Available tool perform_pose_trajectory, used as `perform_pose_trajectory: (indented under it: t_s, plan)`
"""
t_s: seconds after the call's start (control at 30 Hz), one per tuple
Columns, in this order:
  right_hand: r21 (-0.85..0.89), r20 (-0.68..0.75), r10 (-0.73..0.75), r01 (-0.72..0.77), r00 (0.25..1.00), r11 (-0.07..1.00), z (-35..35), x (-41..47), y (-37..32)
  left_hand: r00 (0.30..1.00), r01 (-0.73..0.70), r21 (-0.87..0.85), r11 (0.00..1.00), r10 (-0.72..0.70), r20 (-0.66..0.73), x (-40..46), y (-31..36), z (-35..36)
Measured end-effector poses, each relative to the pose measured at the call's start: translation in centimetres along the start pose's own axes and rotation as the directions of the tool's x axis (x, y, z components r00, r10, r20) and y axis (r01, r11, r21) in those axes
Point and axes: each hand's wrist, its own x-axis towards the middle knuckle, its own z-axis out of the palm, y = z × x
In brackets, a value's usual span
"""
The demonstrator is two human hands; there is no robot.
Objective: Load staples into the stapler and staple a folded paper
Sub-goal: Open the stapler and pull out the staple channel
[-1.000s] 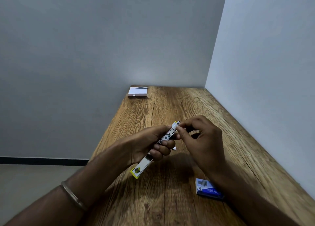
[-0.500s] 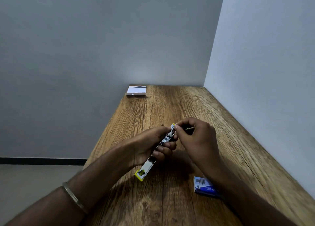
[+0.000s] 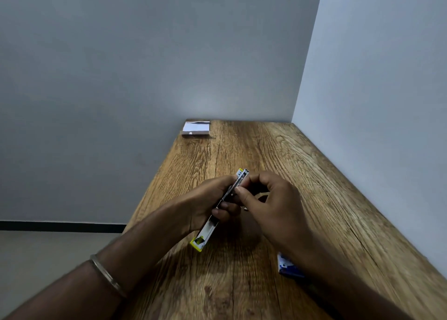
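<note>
A long white and yellow stapler is held above the wooden table, its far end raised and its yellow near end low. My left hand grips its middle with the fingers curled underneath. Right beside it, my right hand pinches something small and dark against the stapler's far half; I cannot tell what it is. A blue staple box lies on the table, partly hidden under my right forearm. White folded paper sits at the table's far left corner.
The wooden table runs along a wall on the right and ends at a back wall. Its left edge drops to the floor just left of my left hand. A metal bangle circles my left wrist.
The stapler's far end has tipped up a little. My right hand has moved in closer over the far half, its fingers now pressed against the stapler.
</note>
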Motion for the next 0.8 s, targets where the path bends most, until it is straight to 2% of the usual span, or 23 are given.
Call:
perform_pose_trajectory:
  t_s: [0.17, 0.4, 0.5, 0.57, 0.67, 0.73, 0.8]
  plan:
    - [0.044, -0.036, -0.051, 0.053, 0.998, 0.998, -0.1, -0.1, -0.3, 1.0, -0.005, -0.052, 0.999, 0.005, 0.015, 0.4, -0.1, 0.1]
    - [-0.019, 0.071, -0.236, 0.238, 0.969, 0.971, 0.0, -0.9, -0.7, 0.999, -0.01, -0.069, 0.998, 0.007, -0.041, 0.3, 0.0, -0.5]
    - [0.037, 0.037, -0.249, 0.247, 0.968, 0.968, -0.2, -0.8, -0.4, 0.997, -0.065, -0.074, 0.995, 0.062, -0.039, 0.3, 0.0, -0.7]
    - [0.116, -0.042, -0.16, 0.164, 0.986, 0.98, -0.2, -0.6, -0.2, 0.992, -0.125, -0.076, 0.989, 0.127, 0.015, 0.2, 0.1, -0.8]
    - [0.272, -0.116, 0.081, -0.046, 0.99, 0.961, -0.2, 0.0, 0.5, 0.967, -0.194, -0.173, 0.966, 0.218, 0.131, 0.1, 0.2, -0.6]
    - [0.389, -0.064, 0.231, -0.189, 0.971, 0.902, 0.0, 0.4, 0.8, 0.961, -0.201, -0.225, 0.953, 0.236, 0.142, 0.2, 0.2, -0.4]
    - [0.44, -0.002, 0.289, -0.259, 0.957, 0.86, 0.2, 0.5, 0.9, 0.964, -0.203, -0.251, 0.946, 0.238, 0.117, 0.3, 0.1, -0.2]
